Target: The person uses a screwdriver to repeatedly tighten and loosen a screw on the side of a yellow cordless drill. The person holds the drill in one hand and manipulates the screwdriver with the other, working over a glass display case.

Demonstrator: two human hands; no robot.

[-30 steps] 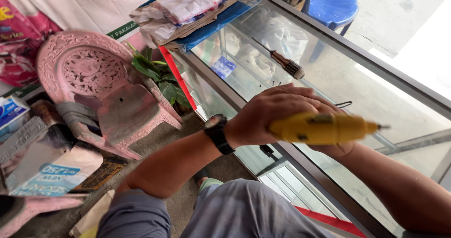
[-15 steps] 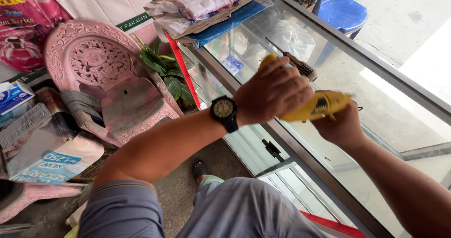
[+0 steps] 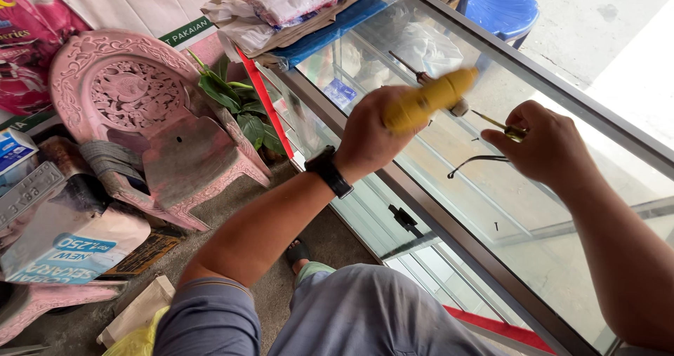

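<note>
My left hand (image 3: 368,138) grips a yellow tool handle (image 3: 430,100) and holds it tilted above the glass counter (image 3: 562,208). A black watch (image 3: 328,172) sits on that wrist. My right hand (image 3: 544,142) pinches a thin yellowish metal shaft (image 3: 500,124), apart from the handle. A second screwdriver with a dark handle (image 3: 414,71) lies on the glass behind my hands, and a curved black wire piece (image 3: 474,163) lies on the glass below them.
A pink plastic chair (image 3: 151,128) stands at the left with a green plant (image 3: 239,107) beside it. Folded cloth and cardboard (image 3: 291,8) lie on the counter's far end. A blue stool (image 3: 505,8) stands beyond. Boxes and bags (image 3: 63,236) crowd the floor at left.
The two hands have separated: the left now holds the yellow handle alone, tilted up, while the right has drawn the thin shaft away to the right.
</note>
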